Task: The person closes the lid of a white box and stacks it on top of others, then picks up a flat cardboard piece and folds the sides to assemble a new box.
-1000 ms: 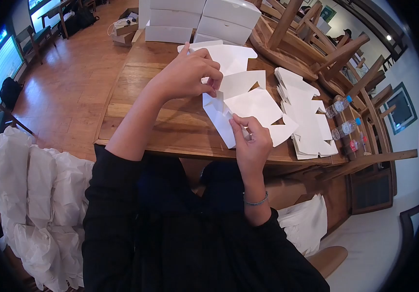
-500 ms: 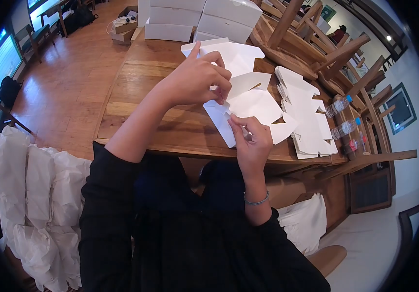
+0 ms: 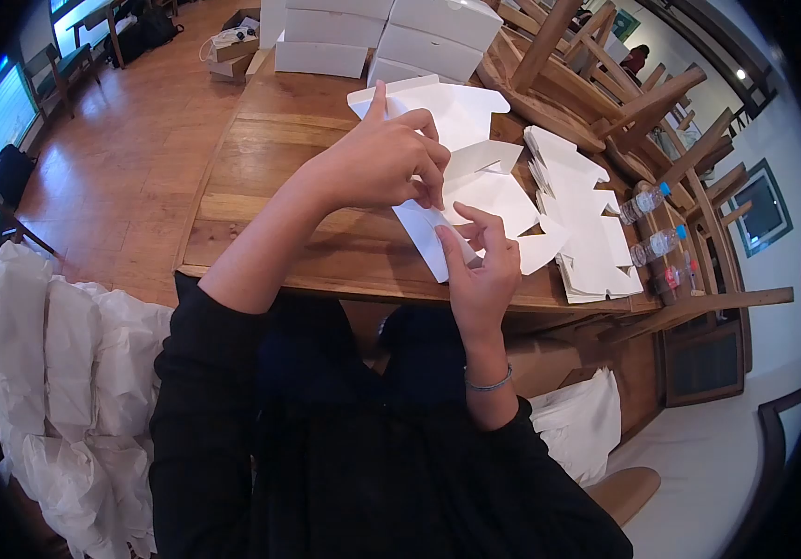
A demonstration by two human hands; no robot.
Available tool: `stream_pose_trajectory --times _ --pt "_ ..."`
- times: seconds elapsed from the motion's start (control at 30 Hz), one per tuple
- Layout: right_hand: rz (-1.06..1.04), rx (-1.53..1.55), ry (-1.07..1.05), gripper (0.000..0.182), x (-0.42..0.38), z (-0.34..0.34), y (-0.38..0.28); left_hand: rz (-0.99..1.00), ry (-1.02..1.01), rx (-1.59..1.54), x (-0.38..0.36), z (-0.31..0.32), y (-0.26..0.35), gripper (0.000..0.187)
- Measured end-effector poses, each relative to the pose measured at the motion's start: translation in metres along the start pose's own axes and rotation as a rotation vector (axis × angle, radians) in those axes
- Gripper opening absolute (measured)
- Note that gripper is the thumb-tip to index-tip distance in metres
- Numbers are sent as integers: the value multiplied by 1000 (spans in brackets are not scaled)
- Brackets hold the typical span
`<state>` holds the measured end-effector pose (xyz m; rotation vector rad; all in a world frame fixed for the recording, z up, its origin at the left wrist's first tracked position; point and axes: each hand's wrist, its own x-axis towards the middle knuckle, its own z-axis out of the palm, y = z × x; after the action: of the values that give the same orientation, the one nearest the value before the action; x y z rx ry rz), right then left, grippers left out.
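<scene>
A partly folded white cardboard box (image 3: 498,197) lies on the wooden table in front of me, some of its flaps raised. Fingertips of my left hand (image 3: 384,160) are closed on the corner of its near-left panel (image 3: 419,233), while the index finger points up. On the same panel's edge, close beside, my right hand (image 3: 486,270) has its thumb and curved fingers around the cardboard. The exact contact under the fingertips is partly hidden. Just behind is another unfolded white box (image 3: 461,110).
Flat white box blanks (image 3: 582,219) are stacked at the right, beside plastic bottles (image 3: 657,244). Finished white boxes (image 3: 326,42) stand at the back of the wooden table (image 3: 261,154). Upturned wooden chairs (image 3: 549,65) crowd the far right. White wrapped bundles (image 3: 70,363) sit at my left.
My right hand's fingers have spread a little from their pinch at the corner tab. The left hand has shifted slightly down and right, its fingertips now lower on the corner.
</scene>
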<state>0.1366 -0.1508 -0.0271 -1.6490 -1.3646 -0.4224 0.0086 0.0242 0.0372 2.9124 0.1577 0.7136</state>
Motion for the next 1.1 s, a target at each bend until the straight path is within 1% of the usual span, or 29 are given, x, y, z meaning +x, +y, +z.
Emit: stream_pose_trajectory --times 0.13,0.23,0.27,0.37,0.4,0.47,0.5,0.53,0.63,0.67,0.77,0.87,1.07,1.1 --pt "42 48 -6 40 1 0 -2 -4 -13 -1 -1 -1 3 10" --pt "65 322 87 44 4 0 2 -1 30 2 -2 7 4 5" --pt "113 351 74 41 3 -6 1 2 53 4 -2 11 3 5" --pt "69 336 277 38 6 -8 17 -19 56 -6 0 13 1 7" --pt "69 247 272 41 6 -14 29 -47 16 -15 0 10 3 6" --pt "155 150 370 45 11 -20 40 -100 -65 -31 2 1 8 6" --pt "197 101 419 48 13 -23 46 -108 -80 -47 2 1 8 9" --pt "317 147 383 56 12 -30 52 -116 -95 -62 3 1 6 12" --pt "549 542 454 63 15 -32 75 -137 -131 -88 4 6 7 20" --pt "571 518 391 71 12 -33 92 -144 -142 -92 4 9 8 22" --pt "626 720 331 79 14 -34 101 -54 -153 -198 2 16 3 25" --pt "684 776 252 89 17 -36 102 -46 -210 -266 3 14 8 27" --pt "733 735 254 101 16 -37 118 34 -245 -477 8 28 -3 32" --pt "725 758 263 101 16 -38 117 16 -276 -512 9 27 -2 33"
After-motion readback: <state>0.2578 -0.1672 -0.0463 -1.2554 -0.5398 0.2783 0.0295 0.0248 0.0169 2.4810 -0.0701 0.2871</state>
